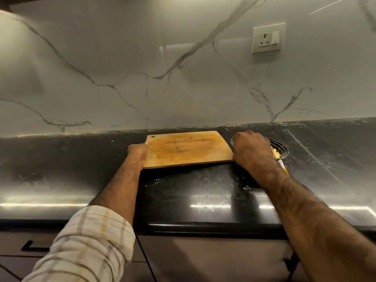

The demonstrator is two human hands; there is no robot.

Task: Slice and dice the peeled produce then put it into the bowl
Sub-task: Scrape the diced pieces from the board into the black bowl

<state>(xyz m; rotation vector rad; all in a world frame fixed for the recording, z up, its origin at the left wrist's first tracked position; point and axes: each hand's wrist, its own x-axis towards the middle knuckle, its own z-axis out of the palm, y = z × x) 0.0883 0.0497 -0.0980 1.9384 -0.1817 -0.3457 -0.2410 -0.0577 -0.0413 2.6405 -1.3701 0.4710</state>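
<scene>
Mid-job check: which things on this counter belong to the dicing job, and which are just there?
Job:
cutting board, held at both ends by left hand and right hand
bowl holding yellow pieces
yellow-tipped utensil, probably the knife

Just there:
wall socket
black counter

One wooden cutting board (pixel 188 149) is seen on the one dark desk (pixel 61 169). One glass bowl (pixel 281 148) is counted, with yellow pieces (pixel 275 153) in it, too hidden to be counted. Two hands are seen, left (pixel 137 154) and right (pixel 251 150). One wall socket (pixel 268 38) is counted.
</scene>
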